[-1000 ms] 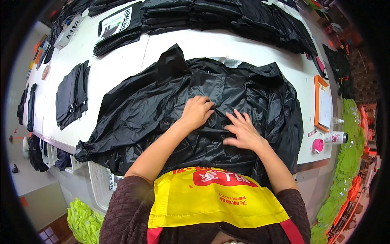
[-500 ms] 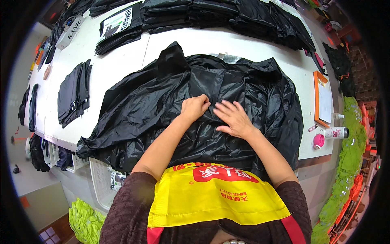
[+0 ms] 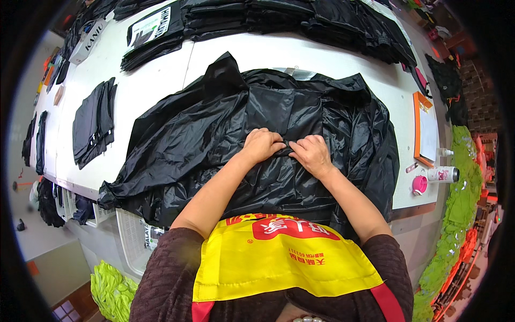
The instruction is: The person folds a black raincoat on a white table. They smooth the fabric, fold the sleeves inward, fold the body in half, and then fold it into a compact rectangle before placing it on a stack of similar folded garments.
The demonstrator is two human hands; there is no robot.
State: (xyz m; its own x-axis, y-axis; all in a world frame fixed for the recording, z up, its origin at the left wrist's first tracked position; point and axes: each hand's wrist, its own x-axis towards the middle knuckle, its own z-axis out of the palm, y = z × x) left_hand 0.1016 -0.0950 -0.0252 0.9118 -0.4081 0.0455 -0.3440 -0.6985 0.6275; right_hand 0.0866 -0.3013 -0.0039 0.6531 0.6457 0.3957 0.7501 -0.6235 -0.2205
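A large, shiny black garment (image 3: 188,140) of thin fabric, like a jacket, lies spread and crumpled across the white table (image 3: 155,86) in front of me. Both hands work at its middle, close together. My left hand (image 3: 263,145) has its fingers closed in a pinch on the fabric. Only a small gap away, my right hand (image 3: 313,154) pinches the same fabric, fingers bent and thumb pressed in. Between the two sets of fingertips runs a short fold. Whatever lies under the fingers is hidden.
Folded black garments (image 3: 94,123) lie at left. Stacks of black packets (image 3: 279,16) line the far side, with a white box (image 3: 88,42) far left. At right are an orange-edged tray (image 3: 427,129), a white bottle (image 3: 443,174) and a pink cap (image 3: 419,185). A white basket (image 3: 129,244) stands below the table.
My right hand, spread and blurred before, has lowered and closed on the fabric. My left hand has shifted slightly right and down, so the fingertips now nearly meet.
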